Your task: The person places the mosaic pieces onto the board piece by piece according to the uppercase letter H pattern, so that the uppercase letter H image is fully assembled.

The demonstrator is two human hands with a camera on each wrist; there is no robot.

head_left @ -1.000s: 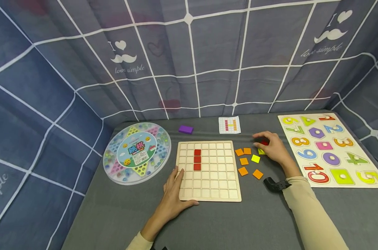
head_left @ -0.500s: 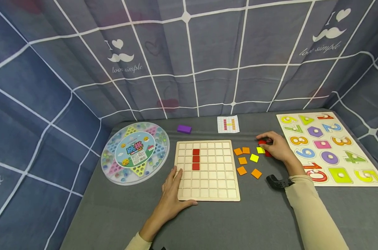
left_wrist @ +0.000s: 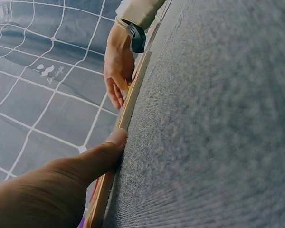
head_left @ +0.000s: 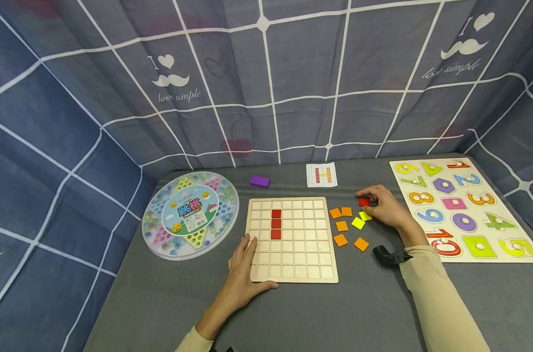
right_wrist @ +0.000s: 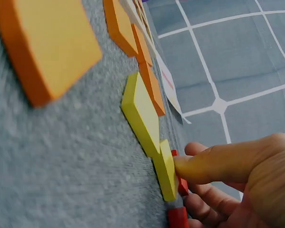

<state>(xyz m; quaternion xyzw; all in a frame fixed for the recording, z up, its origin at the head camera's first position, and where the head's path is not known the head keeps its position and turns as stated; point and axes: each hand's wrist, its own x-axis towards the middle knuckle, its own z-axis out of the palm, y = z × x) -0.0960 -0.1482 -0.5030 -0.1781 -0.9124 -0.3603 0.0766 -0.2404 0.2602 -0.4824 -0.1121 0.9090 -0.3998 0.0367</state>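
Note:
A pale wooden grid board (head_left: 303, 240) lies on the grey cloth with three red tiles (head_left: 276, 223) in one column. My left hand (head_left: 240, 274) rests at its lower left corner, fingers along the left side. The thumb (left_wrist: 115, 138) presses the front edge in the left wrist view. Right of the board, my right hand (head_left: 387, 208) pinches a red tile (head_left: 364, 201) between thumb and index finger. Two yellow tiles (head_left: 358, 223) lie beside the thumb. Another red tile (right_wrist: 178, 218) sits under the fingers in the right wrist view.
Several orange tiles (head_left: 342, 226) lie between board and right hand. Behind the board are a pattern card (head_left: 321, 175) and a purple block (head_left: 259, 182). A round Chinese checkers box (head_left: 190, 215) stands at left, a number puzzle board (head_left: 464, 210) at right. A curtain (head_left: 301, 73) hangs behind.
My right hand has shifted slightly, bringing a red tile left into clearer view; one yellow tile has slid nearer the other. My left hand stays at the board's corner.

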